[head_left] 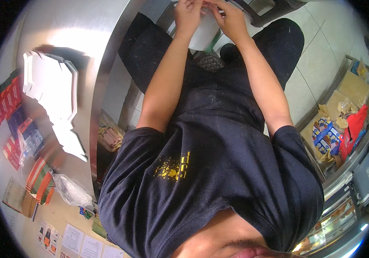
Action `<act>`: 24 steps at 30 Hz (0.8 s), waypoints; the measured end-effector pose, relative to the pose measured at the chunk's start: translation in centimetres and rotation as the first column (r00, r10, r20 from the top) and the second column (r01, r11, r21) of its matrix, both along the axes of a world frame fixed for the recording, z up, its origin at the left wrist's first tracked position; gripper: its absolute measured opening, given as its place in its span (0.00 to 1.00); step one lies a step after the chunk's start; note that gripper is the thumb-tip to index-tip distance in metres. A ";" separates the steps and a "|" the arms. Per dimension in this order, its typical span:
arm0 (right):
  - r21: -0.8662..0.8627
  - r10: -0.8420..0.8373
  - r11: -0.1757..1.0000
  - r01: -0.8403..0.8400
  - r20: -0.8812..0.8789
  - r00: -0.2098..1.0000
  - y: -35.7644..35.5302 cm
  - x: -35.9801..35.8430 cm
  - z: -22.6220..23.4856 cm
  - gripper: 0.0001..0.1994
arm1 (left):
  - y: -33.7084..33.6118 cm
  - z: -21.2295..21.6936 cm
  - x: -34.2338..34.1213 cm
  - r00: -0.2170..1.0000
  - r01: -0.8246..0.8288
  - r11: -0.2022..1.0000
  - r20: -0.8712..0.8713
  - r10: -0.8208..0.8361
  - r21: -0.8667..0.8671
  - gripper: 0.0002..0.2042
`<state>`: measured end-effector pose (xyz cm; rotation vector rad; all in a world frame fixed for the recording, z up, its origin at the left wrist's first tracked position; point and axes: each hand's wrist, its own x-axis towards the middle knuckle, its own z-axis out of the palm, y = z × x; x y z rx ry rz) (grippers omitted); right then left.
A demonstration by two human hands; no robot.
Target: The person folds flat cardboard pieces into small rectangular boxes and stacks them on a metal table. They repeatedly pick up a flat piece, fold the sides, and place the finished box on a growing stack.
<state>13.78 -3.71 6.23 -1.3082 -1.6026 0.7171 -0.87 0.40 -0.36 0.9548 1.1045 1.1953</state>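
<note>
My left hand [188, 16] and my right hand [231, 20] meet at the top edge of the head view, in front of my knees. Their fingers are bent inward and pinch close together over a white card-like piece [204, 33] with a green strip along its right side. The upper part of the piece and some fingertips are cut off by the picture's edge. On the metal table to my left lies a stack of white flat-cut cardboard blanks [51, 81], fanned out toward me.
The metal table [103, 56] borders my left side. On it are red printed packets [6, 101], a striped orange-green bundle [39, 180] and a clear plastic bag [70, 189]. To my right, a shelf holds a blue box [326, 135] and red cloth [353, 129]. A dark chair-like frame [277, 10] stands ahead.
</note>
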 end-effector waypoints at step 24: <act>-0.302 -0.326 0.925 0.232 -0.312 0.892 1.0 1.4 -2.5 0.12 | -1.1 4.2 -0.3 0.975 0.067 0.968 0.221 -0.013 -0.242 0.11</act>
